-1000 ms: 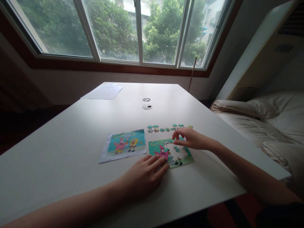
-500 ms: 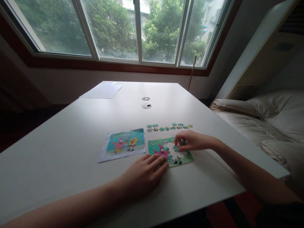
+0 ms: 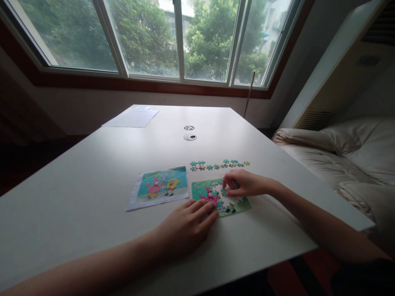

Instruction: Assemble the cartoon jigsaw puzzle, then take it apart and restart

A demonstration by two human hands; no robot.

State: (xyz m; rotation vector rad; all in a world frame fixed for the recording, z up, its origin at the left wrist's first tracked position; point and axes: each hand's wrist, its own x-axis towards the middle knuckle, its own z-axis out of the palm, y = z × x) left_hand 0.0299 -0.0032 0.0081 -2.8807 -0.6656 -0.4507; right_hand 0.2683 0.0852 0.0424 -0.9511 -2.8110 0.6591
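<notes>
A partly filled jigsaw puzzle [image 3: 200, 189] with a pink starfish figure lies on the table, a white gap in its right half. My left hand [image 3: 193, 220] rests flat with fingers stretched over the puzzle's lower left edge. Over the gap, my right hand [image 3: 243, 183] pinches a small green puzzle piece [image 3: 224, 192] between thumb and fingers. Loose puzzle pieces [image 3: 216, 167] lie in rows just beyond the puzzle. To the left is a printed picture sheet [image 3: 162, 185] showing the cartoon figures.
The white table [image 3: 77, 185] reaches toward the window. White paper sheets [image 3: 132, 118] lie at its far left. Two round discs [image 3: 190, 137] sit in the middle of the far half. A beige sofa [image 3: 333, 156] stands at the right.
My right hand has shifted slightly left over the gap, carrying the green puzzle piece toward the gap's left side. My left hand stays where it was on the puzzle.
</notes>
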